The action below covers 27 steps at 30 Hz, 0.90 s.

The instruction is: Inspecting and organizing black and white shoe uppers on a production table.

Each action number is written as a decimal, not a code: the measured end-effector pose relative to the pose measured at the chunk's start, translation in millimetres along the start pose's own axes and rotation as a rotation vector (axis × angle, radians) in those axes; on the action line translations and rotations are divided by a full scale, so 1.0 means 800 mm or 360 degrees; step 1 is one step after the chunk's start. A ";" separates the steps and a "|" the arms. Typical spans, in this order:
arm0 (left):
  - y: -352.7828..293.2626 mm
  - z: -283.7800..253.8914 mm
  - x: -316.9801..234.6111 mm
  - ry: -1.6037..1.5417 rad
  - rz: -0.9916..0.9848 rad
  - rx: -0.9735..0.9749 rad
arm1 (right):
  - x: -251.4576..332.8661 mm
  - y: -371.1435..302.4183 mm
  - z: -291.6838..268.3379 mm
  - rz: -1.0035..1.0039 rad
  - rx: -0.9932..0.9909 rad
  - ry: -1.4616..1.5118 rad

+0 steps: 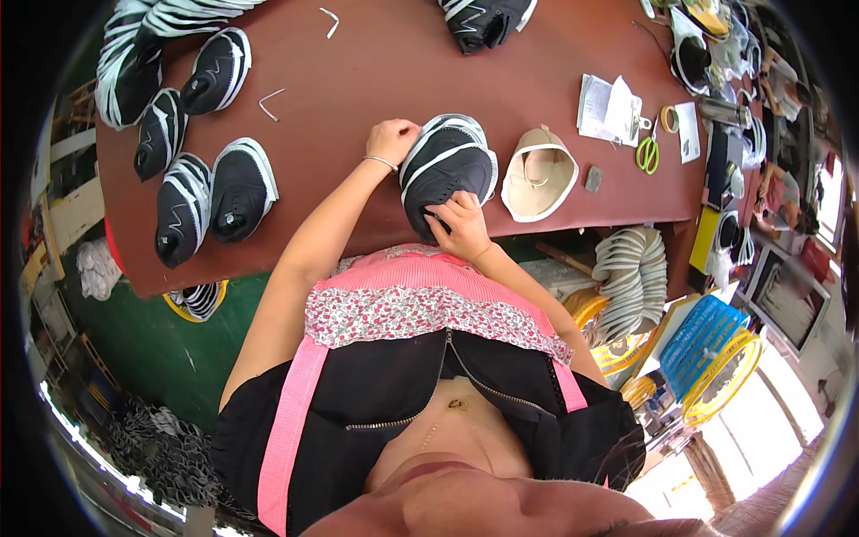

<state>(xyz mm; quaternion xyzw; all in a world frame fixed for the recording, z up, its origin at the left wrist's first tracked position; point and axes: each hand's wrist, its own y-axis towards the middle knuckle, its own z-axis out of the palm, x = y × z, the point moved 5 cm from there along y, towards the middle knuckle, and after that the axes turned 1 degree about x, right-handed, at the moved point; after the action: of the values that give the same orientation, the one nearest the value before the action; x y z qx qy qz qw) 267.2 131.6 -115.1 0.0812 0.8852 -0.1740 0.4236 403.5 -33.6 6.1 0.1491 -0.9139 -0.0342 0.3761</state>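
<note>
A black shoe with white stripes [447, 166] lies on the dark red table [376, 72] right in front of me. My left hand [391, 141] rests on its left side, near the far end, with a thin bracelet on the wrist. My right hand [460, 224] presses its fingers on the near end of the shoe. Both hands are on this one shoe.
Several black and white shoes [215, 188] lie at the table's left. A beige shoe form [539, 174] sits just right of the held shoe, with green scissors [648, 154] and papers [608, 107] beyond. Stacked white soles [631, 268] and a blue basket [702, 336] stand lower right.
</note>
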 end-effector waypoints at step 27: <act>-0.225 -0.089 -0.132 0.0515 0.0690 0.0324 | -0.039 0.073 0.014 0.0629 -0.0340 0.1282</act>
<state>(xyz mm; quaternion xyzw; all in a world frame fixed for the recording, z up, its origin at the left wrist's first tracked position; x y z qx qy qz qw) 229.7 -7.9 51.5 0.3374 0.8812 -0.1522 0.2940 402.0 30.4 -12.9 -0.0661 -0.6971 0.0047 0.7139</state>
